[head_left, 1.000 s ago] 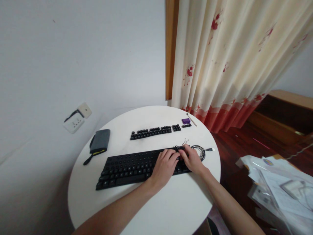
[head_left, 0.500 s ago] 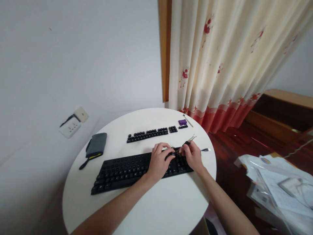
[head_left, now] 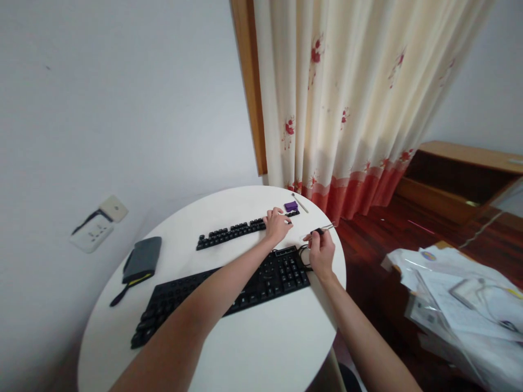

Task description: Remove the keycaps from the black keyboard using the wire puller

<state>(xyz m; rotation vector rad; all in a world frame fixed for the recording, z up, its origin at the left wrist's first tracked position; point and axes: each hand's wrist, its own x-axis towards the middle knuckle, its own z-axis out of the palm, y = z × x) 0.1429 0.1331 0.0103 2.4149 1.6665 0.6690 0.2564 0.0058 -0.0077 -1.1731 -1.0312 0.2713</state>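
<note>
My left hand (head_left: 277, 226) reaches over the right part of a row of loose black keycaps (head_left: 231, 233), its fingers closed around what looks like a small black keycap, mostly hidden. To the right, my right hand (head_left: 322, 253) grips a wire keycap puller (head_left: 317, 232) by its black handle, above the tabletop. Nearer me lies a black keyboard (head_left: 281, 272), its number pad in sight and its middle partly covered by my left forearm. Many keys on its upper left are hard to make out.
The round white table (head_left: 261, 354) carries a grey pouch (head_left: 143, 259) on the left. Far back lie a purple cloth (head_left: 291, 206) and a thin brush (head_left: 300, 203). A black cable (head_left: 303, 256) curls by the keyboard's right end. Plastic-wrapped papers (head_left: 453, 305) are off to the right.
My left hand has moved from the keyboard, away from me, to the keycap row. My right hand has lifted slightly off the keyboard with the keycap puller. The view has turned right.
</note>
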